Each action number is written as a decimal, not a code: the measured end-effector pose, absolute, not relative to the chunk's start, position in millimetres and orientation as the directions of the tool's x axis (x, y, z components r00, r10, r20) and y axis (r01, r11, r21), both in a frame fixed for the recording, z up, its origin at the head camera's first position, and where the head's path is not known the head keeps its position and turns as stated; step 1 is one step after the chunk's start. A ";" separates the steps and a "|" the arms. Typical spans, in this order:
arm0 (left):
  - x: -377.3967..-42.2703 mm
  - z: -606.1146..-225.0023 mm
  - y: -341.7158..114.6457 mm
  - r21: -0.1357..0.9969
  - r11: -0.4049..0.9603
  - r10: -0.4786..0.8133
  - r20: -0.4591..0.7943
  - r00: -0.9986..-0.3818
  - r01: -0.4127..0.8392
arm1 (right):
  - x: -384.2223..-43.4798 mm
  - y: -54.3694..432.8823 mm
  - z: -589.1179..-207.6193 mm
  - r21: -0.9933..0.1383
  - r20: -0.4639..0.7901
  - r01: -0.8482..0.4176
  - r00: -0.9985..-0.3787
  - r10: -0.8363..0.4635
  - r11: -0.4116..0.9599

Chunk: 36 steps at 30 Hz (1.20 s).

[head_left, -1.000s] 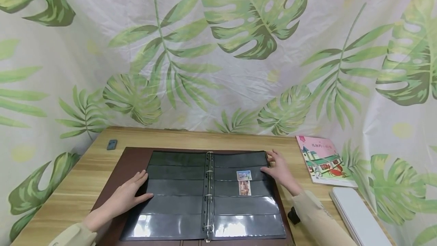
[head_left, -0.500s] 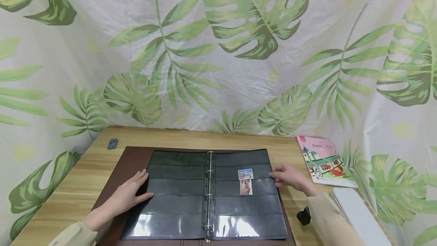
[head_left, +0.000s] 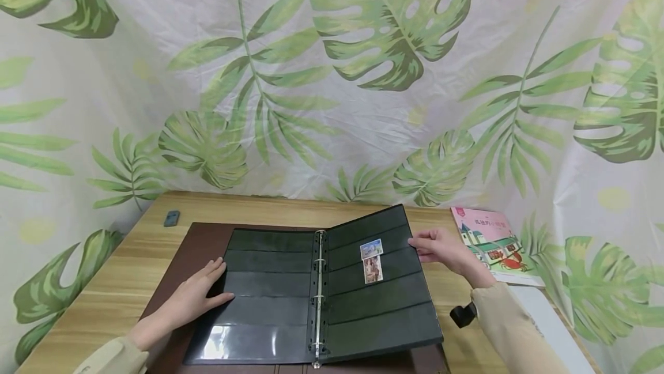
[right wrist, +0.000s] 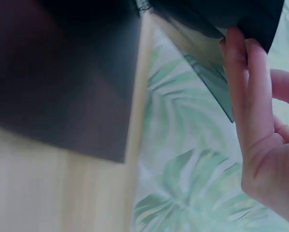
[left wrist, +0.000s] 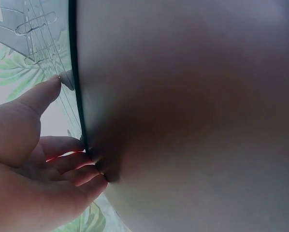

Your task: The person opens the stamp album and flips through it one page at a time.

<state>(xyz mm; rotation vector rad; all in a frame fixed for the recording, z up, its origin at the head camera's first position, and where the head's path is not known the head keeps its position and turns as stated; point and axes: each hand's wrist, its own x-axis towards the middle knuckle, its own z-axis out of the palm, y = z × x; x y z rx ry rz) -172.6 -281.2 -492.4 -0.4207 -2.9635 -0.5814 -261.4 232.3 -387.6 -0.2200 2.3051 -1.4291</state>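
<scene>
A stamp album (head_left: 270, 310) lies open, its black pocket pages joined by a metal ring spine (head_left: 319, 282). On the left page the left hand (head_left: 187, 299) rests at the outer edge, fingers extended; the left wrist view shows its fingertips touching that edge. The right hand (head_left: 448, 252) pinches the outer edge of the right page (head_left: 378, 316), which is raised and tilted up from the brown cover (head_left: 173, 261). Two stamps, one bluish (head_left: 370, 249) and one reddish-brown (head_left: 372, 269), sit in that page's pockets. From the right wrist, straight fingers (right wrist: 248, 92) show against the lifted page.
A pink picture book (head_left: 490, 235) lies at the right rear of the wooden table (head_left: 290, 208), with a white case (head_left: 550, 328) in front of it. At the far left is a small grey-blue object (head_left: 172, 218). A leaf-print cloth (head_left: 280, 103) hangs behind.
The right hand has moved from the page's upper corner down its outer edge, then raised it. The right page now tilts up with both stamps. The left hand has stayed put.
</scene>
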 end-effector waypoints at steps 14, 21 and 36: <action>-173.3 -493.0 -282.1 0.363 0.886 0.256 0.140 -0.956 0.290 | -268.9 205.5 -345.0 -0.928 -0.172 0.014 -0.902 -0.396 0.373; -178.2 -485.5 -277.4 0.349 0.889 0.258 0.152 -0.954 0.296 | -272.1 176.1 -325.9 -0.930 -0.119 -0.045 -0.902 -0.414 0.365; -192.1 -363.4 -182.3 0.647 0.668 0.355 0.155 -0.922 0.366 | -270.9 106.7 -295.4 -0.915 -0.049 -0.156 -0.873 -0.486 0.372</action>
